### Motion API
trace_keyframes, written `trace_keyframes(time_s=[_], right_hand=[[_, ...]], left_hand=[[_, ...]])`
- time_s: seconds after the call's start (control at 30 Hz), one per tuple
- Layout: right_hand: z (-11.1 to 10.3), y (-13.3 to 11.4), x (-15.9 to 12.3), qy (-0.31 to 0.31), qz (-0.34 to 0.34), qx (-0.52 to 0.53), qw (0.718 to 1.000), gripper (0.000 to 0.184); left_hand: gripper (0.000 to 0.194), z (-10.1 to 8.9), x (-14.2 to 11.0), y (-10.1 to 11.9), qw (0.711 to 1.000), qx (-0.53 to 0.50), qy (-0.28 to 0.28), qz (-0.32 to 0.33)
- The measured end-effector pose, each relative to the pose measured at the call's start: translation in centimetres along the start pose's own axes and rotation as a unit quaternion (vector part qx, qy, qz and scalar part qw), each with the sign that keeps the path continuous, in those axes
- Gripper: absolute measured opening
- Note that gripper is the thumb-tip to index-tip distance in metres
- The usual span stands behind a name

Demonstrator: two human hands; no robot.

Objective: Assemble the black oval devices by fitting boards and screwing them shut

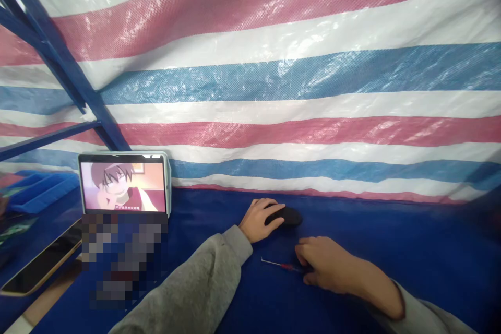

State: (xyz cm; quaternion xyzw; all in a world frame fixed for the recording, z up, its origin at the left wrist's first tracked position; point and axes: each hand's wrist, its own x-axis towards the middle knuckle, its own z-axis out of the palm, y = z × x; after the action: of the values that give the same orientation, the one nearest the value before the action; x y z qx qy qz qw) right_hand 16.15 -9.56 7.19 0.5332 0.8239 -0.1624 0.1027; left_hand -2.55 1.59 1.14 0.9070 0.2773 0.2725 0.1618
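At far left, a tablet [123, 186] in a pale case stands upright on a blue tarpaulin [410, 250], playing a cartoon. The left hand [260, 221] has its fingers together, curled over a rounded matte-black oval object [287, 215] and gripping it. Just beside it lies a thin red-handled metal pick [282, 265], its handle end running under the right hand [329, 263]. That hand's fingers are together and curled downward; whether they clamp the pick, I cannot tell.

A workshop booth [250, 115] of striped tarpaulin [297, 83] and blue steel framing [58, 55].
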Motion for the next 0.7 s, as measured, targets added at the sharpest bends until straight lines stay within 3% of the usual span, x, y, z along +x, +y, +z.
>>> trace_keyframes(time_s=[0.17,0.3,0.5,0.7], right_hand=[[-0.8,1.1,0.2,0.061,-0.010,0.013,0.998,0.009],[-4.3,2.1,0.1,0.148,0.007,0.069,0.987,0.010],[-9.6,1.9,0.3,0.244,0.034,0.142,0.959,0.016],[-9.1,2.0,0.5,0.283,0.052,0.148,0.946,0.019]], left_hand=[[0.037,0.1,0.2,0.0,1.000,-0.018,0.006,-0.012],[0.032,0.1,0.3,-0.2,0.997,-0.060,0.033,-0.019],[0.039,-0.8,-0.1,0.2,0.986,-0.111,0.121,-0.025],[0.026,-0.4,-0.1,0.1,0.984,-0.092,0.151,0.021]])
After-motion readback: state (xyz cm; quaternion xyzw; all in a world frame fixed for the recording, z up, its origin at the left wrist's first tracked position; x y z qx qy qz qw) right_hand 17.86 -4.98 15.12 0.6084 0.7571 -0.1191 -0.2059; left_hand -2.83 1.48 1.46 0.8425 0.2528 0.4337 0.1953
